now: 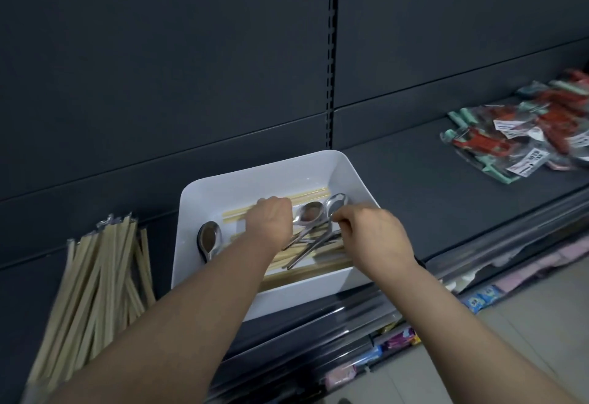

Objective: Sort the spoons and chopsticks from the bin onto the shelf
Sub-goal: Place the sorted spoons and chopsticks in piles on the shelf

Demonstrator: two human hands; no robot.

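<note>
Spoons [314, 212] between both hands, in bin [223, 187]

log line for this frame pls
phase: picking | left hand: in white bin, over chopsticks | right hand: pinching at spoon | shelf pile: chopsticks left of bin

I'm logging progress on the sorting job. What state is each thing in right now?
White bin: on the shelf, partly filled.
Spoons: three visible, all in the bin.
Chopsticks in bin: lying loose on the bottom, under the spoons.
Chopstick pile: on the shelf, left of the bin.
Left hand: inside the bin, over the chopsticks; grip hidden.
Right hand: fingers pinched at a spoon.
Packaged goods: heaped far right.
</note>
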